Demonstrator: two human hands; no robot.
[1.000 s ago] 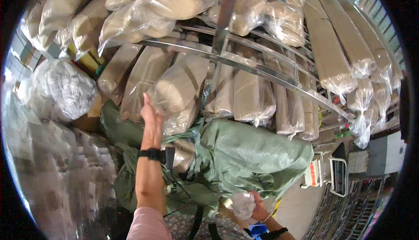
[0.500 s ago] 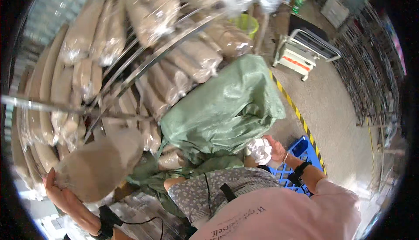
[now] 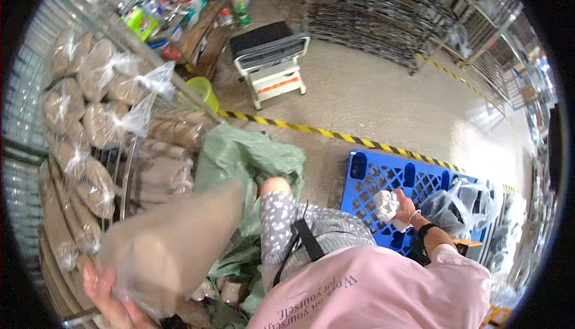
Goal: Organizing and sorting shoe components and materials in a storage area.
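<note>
At the lower left my left hand [image 3: 105, 293] is closed on one end of a long brown bundle in clear plastic [image 3: 173, 239], blurred by motion. The bundle slants up and to the right, in front of a green woven sack [image 3: 233, 149]. On the right, my right hand [image 3: 406, 208] grips a crumpled white wad [image 3: 386, 205], paper or thin plastic. That hand is held above a blue plastic pallet [image 3: 353, 176].
Similar plastic-wrapped brown bundles [image 3: 99, 125] are stacked on a metal rack at the left. A black-and-yellow floor stripe [image 3: 323, 132] runs behind the pallet. Farther back stand a white wheeled stool [image 3: 278, 80], a yellow-green bucket [image 3: 203, 92] and a cluttered bench [image 3: 203, 35]. Clear plastic bags [image 3: 461, 206] lie on the pallet.
The view has swung to the right, bringing more of the pallet and floor into sight. My left hand has carried the bundle along, away from the rack; my right hand still grips the white wad.
</note>
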